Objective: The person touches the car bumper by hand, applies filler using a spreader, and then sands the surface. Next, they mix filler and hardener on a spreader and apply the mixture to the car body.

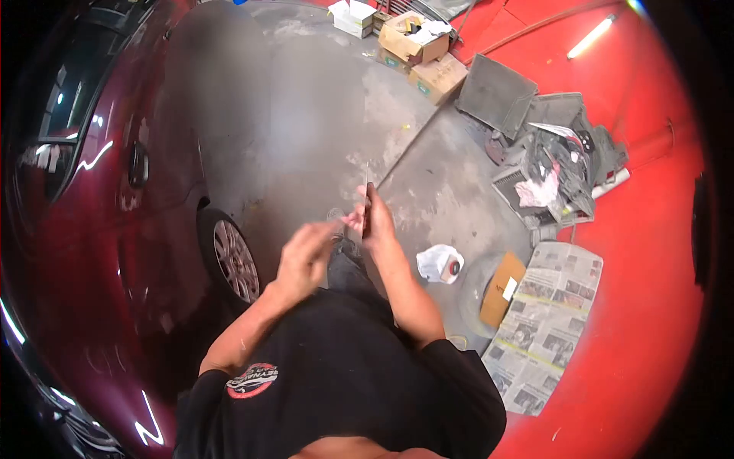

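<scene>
My right hand [379, 219] is closed around a thin flat piece [366, 206], held upright and seen almost edge-on, so its kind does not show. Just left of it is my left hand [303, 256], its fingers curled and partly smeared by motion. Its fingertips point toward the flat piece near a small pinkish patch [352, 220]. Whatever my left fingers grip is too blurred to make out. Both hands are in front of my black shirt [329, 375], above the concrete floor.
A dark red car [115, 252] stands at left, its front wheel [234, 260] near my left arm. On the right are a white bag [437, 262], a cardboard piece [502, 289], newspaper sheets [547, 321] and a heap of dark parts [547, 164]. Boxes [415, 38] stand farther off.
</scene>
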Motion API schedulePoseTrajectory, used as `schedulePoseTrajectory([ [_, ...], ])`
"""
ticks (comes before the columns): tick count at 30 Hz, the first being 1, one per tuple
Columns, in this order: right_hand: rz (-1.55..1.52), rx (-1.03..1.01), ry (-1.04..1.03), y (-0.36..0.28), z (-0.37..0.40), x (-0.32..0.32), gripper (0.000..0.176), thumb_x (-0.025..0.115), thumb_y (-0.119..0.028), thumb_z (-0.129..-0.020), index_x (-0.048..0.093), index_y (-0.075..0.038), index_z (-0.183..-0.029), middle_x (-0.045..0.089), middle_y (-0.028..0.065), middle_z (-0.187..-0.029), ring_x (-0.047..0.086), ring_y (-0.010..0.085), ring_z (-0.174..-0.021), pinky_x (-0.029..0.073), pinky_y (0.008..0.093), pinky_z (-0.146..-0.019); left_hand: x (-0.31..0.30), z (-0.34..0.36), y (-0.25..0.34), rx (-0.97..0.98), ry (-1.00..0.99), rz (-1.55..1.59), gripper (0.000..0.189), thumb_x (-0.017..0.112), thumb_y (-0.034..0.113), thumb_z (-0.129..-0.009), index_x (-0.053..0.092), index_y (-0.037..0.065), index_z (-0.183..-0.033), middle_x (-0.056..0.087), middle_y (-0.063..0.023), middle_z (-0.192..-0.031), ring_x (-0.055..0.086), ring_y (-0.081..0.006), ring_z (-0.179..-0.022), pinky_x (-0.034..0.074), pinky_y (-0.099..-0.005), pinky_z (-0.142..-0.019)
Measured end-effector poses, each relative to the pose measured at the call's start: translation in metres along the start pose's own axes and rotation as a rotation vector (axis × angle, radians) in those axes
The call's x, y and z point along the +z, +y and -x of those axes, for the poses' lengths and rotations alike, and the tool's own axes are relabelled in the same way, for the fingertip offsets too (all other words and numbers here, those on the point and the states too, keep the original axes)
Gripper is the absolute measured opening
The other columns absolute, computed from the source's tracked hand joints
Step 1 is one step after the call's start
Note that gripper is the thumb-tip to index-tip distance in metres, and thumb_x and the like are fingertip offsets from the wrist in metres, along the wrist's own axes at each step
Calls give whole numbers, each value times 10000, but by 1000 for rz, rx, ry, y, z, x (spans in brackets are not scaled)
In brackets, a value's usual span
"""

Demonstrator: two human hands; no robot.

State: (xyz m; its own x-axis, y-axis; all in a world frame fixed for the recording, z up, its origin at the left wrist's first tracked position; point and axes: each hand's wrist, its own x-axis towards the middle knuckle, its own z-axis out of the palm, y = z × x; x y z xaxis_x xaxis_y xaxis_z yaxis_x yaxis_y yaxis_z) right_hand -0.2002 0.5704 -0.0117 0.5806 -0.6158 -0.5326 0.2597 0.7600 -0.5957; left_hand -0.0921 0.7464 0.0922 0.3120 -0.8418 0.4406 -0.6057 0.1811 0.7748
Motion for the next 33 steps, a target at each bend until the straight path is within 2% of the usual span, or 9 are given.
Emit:
schedulePoseTrajectory([
  [3, -280, 78, -506, -4, -70, 26, 553, 565, -439, -952, 474, -50, -1334, 655, 92, -893, 665, 285, -854, 539, 453, -861, 20, -63, -43, 95, -158, -117, 403, 540, -117, -798, 602, -26, -1186, 624, -200, -1032, 631, -363, -928, 516, -407, -837],
  [5, 376, -287, -449, -12, -121, 53, 599, 580, -426, -943, 440, -40, -1379, 633, 125, -1087, 614, 281, -1038, 507, 453, -923, 16, -121, -75, 36, -31, -138, 329, 547, -91, -835, 601, -42, -1156, 624, -207, -994, 643, -362, -859, 520, -404, -779],
  [8, 219, -216, -508, -46, -169, 121, 535, 570, -478, -943, 577, -73, -1293, 611, 10, -885, 580, 137, -738, 466, 277, -602, -8, -206, -110, -144, 281, -155, 203, 567, -23, -889, 589, -68, -1085, 630, -225, -871, 654, -360, -737, 508, -404, -660],
  [12, 461, -67, -736, -107, -218, 164, 591, 631, -458, -924, 561, -42, -1338, 619, 32, -975, 573, 121, -782, 489, 273, -640, -58, -295, -180, -124, 549, -366, 175, 587, 68, -916, 604, -62, -1033, 621, -228, -802, 641, -379, -696, 499, -403, -640],
  [14, 885, 287, -731, -126, -255, 182, 641, 643, -475, -912, 521, -74, -1397, 608, 82, -1171, 570, 149, -896, 521, 314, -742, -91, -336, -217, -459, 579, -170, 170, 592, 79, -921, 590, -75, -993, 624, -231, -782, 614, -342, -659, 482, -386, -621],
  [19, 630, -29, -92, -166, -356, 219, 496, 604, -460, -943, 619, -66, -1243, 634, 31, -979, 512, 97, -529, 495, 288, -494, -107, -396, -248, -65, 465, -421, 204, 607, -54, -837, 618, -45, -1041, 620, -192, -861, 615, -352, -765, 497, -386, -678],
  [23, 579, -4, -99, -179, -463, 254, 463, 580, -445, -959, 623, -68, -1224, 581, -9, -809, 521, 87, -545, 488, 280, -471, -72, -429, -307, -79, -46, -262, 584, 636, -110, -707, 570, 35, -1269, 639, -169, -1038, 617, -352, -955, 545, -414, -819],
  [29, 928, 69, -261, -240, -567, 330, 438, 606, -379, -963, 608, -70, -1273, 651, 26, -1018, 585, 87, -734, 501, 254, -510, -160, -579, -460, -414, 356, -215, 192, 554, 10, -909, 632, -27, -1080, 613, -215, -919, 615, -392, -838, 496, -425, -735],
  [33, 765, -154, -208, -288, -657, 398, 367, 636, -270, -958, 616, -53, -1254, 653, 41, -1072, 610, 105, -818, 520, 258, -624, -207, -658, -499, -654, 353, 166, 277, 613, 195, -952, 627, -65, -1048, 653, -74, -769, 542, -94, -722, 466, -313, -613],
])
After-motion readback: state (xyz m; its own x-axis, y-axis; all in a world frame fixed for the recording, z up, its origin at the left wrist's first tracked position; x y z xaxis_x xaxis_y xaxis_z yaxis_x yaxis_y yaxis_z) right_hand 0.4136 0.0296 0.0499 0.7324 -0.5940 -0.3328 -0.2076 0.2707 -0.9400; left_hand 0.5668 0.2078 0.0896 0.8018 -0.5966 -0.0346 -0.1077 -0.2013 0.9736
